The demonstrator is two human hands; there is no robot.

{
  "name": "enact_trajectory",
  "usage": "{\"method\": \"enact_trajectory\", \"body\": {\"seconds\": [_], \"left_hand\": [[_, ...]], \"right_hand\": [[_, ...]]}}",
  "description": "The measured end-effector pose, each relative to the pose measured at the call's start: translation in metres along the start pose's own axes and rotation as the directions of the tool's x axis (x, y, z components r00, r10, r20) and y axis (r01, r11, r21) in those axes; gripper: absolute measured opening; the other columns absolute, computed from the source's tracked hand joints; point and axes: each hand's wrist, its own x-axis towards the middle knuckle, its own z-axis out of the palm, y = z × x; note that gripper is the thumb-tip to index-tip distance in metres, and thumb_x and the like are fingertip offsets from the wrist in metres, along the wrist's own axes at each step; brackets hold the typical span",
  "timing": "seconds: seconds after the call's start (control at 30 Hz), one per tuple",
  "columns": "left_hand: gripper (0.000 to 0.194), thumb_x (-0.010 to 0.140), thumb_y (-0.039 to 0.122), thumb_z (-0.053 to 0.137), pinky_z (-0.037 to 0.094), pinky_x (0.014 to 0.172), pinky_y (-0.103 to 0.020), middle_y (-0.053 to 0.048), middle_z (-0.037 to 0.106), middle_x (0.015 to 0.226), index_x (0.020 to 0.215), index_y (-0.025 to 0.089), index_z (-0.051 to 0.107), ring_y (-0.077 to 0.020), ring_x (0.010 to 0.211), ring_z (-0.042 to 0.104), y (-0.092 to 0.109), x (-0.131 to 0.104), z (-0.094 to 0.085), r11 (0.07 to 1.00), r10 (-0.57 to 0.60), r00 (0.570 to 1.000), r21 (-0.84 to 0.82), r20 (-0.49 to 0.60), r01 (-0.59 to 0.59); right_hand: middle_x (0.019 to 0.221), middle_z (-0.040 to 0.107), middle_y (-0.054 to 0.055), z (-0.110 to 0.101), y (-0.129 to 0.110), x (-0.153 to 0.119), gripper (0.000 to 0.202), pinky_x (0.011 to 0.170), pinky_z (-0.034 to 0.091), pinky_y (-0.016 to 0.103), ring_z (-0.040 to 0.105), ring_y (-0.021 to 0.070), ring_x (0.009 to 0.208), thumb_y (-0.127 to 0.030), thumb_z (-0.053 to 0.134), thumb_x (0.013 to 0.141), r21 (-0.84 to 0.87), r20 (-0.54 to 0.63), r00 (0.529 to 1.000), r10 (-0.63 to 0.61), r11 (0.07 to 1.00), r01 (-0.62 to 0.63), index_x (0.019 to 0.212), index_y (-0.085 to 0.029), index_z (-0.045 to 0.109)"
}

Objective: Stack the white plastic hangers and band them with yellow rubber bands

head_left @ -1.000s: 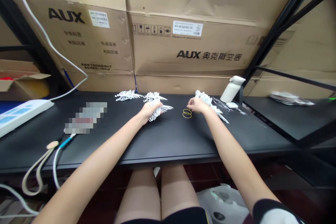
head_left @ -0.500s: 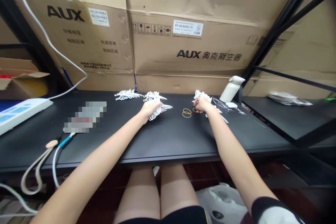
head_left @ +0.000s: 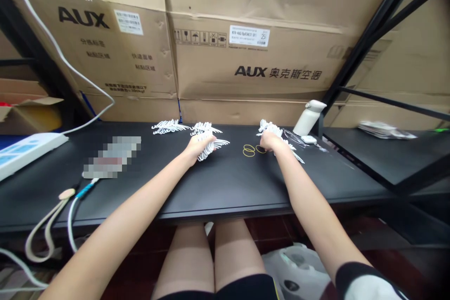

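Two hands (head_left: 194, 147), three yellow loops (head_left: 249, 151)
Centre-left: three white bundles (head_left: 206, 151); centre-right: one white pile (head_left: 272, 128), one bottle (head_left: 308, 118).

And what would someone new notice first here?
Probably the tall brown cardboard panels printed with black AUX letters, standing along the back of the flat black table. Next might come the bundle of thin, curved white pieces in the left hand, and the thin, overlapping yellow rings lying just left of the right hand.
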Motion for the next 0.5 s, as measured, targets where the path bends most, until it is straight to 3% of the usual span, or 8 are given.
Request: {"method": "enact_trajectory", "body": {"seconds": [0.17, 0.27, 0.33, 0.4, 0.5], "left_hand": [[0.019, 0.063, 0.022, 0.073, 0.055, 0.057, -0.026, -0.004, 0.067, 0.071, 0.074, 0.012, 0.062, -0.0143, 0.055, 0.063, 0.0, 0.001, 0.0, 1.0, 0.008, 1.0, -0.025, 0.002, -0.008], [0.019, 0.064, 0.023, 0.073, 0.055, 0.057, -0.026, -0.004, 0.066, 0.069, 0.074, 0.011, 0.063, -0.0145, 0.056, 0.063, 0.0, 0.0, 0.0, 1.0, 0.006, 1.0, -0.013, 0.006, -0.006], [0.019, 0.064, 0.023, 0.073, 0.055, 0.057, -0.026, -0.004, 0.066, 0.068, 0.075, 0.011, 0.063, -0.0145, 0.055, 0.063, 0.0, 0.0, 0.0, 1.0, 0.004, 1.0, -0.013, 0.006, -0.004], [0.019, 0.064, 0.022, 0.073, 0.055, 0.058, -0.026, -0.004, 0.067, 0.069, 0.075, 0.011, 0.063, -0.0142, 0.056, 0.063, 0.0, 0.0, 0.0, 0.999, 0.01, 1.0, -0.032, 0.009, -0.009], [0.02, 0.064, 0.021, 0.073, 0.056, 0.061, -0.027, -0.005, 0.067, 0.071, 0.077, 0.01, 0.064, -0.0142, 0.059, 0.063, -0.001, 0.0, 0.001, 0.998, 0.027, 0.999, -0.051, 0.018, -0.026]], "right_hand": [[0.062, 0.065, 0.013, -0.011, -0.012, -0.003, 0.016, 0.068, 0.049, 0.034, 0.066, 0.0271, 0.073, -0.001, 0.06, 0.064, -0.005, 0.076, 0.997, 0.032, 0.999, -0.032, 0.054, -0.014, 0.06], [0.069, 0.069, 0.009, -0.015, -0.025, -0.009, 0.009, 0.066, 0.05, 0.029, 0.066, 0.0215, 0.073, -0.011, 0.058, 0.07, 0.28, -0.022, 1.0, -0.018, 0.96, 0.024, 0.064, -0.015, 0.064], [0.076, 0.07, 0.008, -0.013, -0.037, -0.015, 0.004, 0.061, 0.05, 0.026, 0.067, 0.0192, 0.074, -0.018, 0.061, 0.071, 0.602, -0.055, 0.998, -0.005, 0.797, 0.037, 0.072, -0.015, 0.063], [0.082, 0.071, 0.006, -0.009, -0.05, -0.02, 0.012, 0.058, 0.05, 0.023, 0.067, 0.0175, 0.077, -0.024, 0.065, 0.069, 0.847, 0.038, 0.999, -0.005, 0.531, -0.03, 0.078, -0.017, 0.062], [0.088, 0.071, 0.005, -0.002, -0.065, -0.027, 0.019, 0.058, 0.049, 0.019, 0.067, 0.0144, 0.079, -0.024, 0.071, 0.065, 0.958, 0.202, 0.978, -0.054, 0.22, -0.186, 0.079, -0.018, 0.06]]}}
